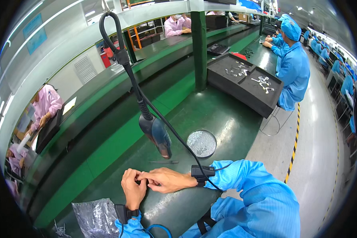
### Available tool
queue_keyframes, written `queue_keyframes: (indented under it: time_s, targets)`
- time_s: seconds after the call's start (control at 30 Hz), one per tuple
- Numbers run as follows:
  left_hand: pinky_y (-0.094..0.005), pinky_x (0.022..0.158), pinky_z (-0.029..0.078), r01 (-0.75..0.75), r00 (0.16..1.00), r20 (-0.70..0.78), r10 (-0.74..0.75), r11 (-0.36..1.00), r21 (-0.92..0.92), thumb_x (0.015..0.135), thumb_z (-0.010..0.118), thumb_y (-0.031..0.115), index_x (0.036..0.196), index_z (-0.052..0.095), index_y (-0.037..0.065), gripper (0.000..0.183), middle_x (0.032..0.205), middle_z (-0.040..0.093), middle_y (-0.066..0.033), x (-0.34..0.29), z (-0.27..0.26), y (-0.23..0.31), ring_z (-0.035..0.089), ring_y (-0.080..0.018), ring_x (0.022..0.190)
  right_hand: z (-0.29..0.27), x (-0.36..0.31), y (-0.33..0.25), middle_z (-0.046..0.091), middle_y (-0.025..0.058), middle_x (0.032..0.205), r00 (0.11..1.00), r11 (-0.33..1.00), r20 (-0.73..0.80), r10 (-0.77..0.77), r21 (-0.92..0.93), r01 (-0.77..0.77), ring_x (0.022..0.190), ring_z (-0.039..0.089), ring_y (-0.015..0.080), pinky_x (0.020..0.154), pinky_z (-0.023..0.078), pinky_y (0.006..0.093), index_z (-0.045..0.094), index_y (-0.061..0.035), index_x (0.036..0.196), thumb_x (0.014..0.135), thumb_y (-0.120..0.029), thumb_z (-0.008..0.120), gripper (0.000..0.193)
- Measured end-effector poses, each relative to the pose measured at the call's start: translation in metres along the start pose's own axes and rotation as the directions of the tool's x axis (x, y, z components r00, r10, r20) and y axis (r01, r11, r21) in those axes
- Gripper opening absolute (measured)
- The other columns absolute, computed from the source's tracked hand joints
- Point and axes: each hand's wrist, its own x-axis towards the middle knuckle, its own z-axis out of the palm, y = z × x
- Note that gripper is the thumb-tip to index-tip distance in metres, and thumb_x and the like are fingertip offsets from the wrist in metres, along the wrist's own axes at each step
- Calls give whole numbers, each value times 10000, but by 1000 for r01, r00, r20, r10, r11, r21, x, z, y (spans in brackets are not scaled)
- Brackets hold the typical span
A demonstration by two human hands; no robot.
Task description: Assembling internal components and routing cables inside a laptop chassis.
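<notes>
Over the green tabletop [230, 115], my left hand [133, 189] and my right hand [167, 180] meet fingertip to fingertip. Both are closed, with thumbs and index fingers pinched together. Whatever is between them is small, dark and mostly covered by the fingers, so I cannot name it. Just beyond lies a thin dark tool like tweezers [164, 162]. An electric screwdriver [155, 135] hangs tip down above the table. To its right sits a round dish [201, 143] with a dotted silvery inside. Black bands with small boxes are on both wrists.
A clear plastic bag [94, 219] lies left of my left forearm. Black foam trays [242, 89] with small white and metal parts stand far right, near a co-worker in blue [295, 67]. A green post [201, 51] and the screwdriver's hanging cable [162, 119] cross the space ahead.
</notes>
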Motion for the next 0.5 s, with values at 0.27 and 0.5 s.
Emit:
queue_keyframes:
  time_s: [0.27, 0.5]
  targets:
    - [-461, 656, 421, 0, 1000, -8, 0, 1000, 2, 863, 780, 55, 788, 586, 10, 213, 764, 560, -129, 3, 1, -3, 550, -340, 718, -3, 4, -2, 627, 130, 785, 1000, 1000, -8, -5, 6, 5, 743, 636, 342, 670, 472, 477, 572, -71, 1388, 922, -107, 644, 473]
    - [-454, 653, 420, 20, 1000, 1, -20, 1000, -9, 861, 784, 64, 788, 585, 15, 218, 760, 555, -120, 2, 2, -3, 553, -332, 722, -2, 3, 2, 639, 124, 804, 1000, 1000, 8, -7, -28, 7, 740, 636, 336, 676, 477, 475, 567, -72, 1412, 934, -117, 640, 485]
